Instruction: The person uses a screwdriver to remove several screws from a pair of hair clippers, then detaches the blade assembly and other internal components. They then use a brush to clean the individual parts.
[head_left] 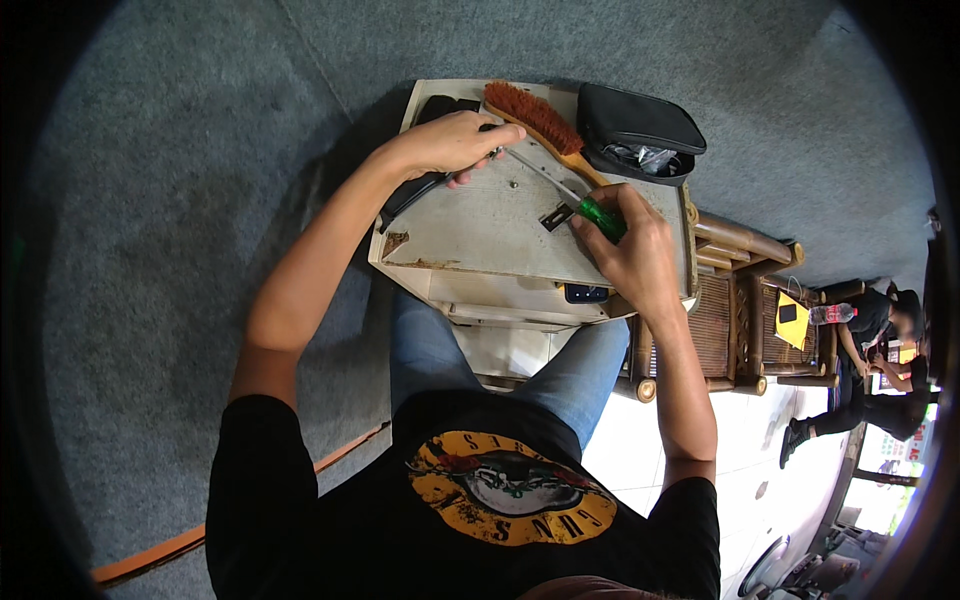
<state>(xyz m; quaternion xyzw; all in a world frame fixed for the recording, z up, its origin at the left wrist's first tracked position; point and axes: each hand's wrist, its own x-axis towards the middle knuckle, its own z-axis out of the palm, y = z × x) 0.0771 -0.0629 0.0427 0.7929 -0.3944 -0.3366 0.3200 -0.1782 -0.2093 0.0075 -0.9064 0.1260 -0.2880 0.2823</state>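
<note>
My right hand (640, 245) is wrapped round the green handle of a screwdriver (597, 212). Its long metal shaft slants up to the left, and the tip meets the fingers of my left hand (455, 145). Those fingers are closed in a pinch around a small dark piece, too covered to make out. Under and beside my left hand lies a long black object (408, 197), partly hidden by the wrist. A small dark metal plate (553, 217) lies left of the screwdriver handle. On the pale wooden tabletop (480, 235) sits a tiny screw-like bit (514, 184).
A wooden-handled brush (530, 113) with red-brown bristles lies at the back, beside an open black zip case (640, 115) holding clear plastic. A dark phone-like device (586, 293) rests in the shelf below. Bamboo seats (700, 320) stand right; a person (875, 340) sits beyond.
</note>
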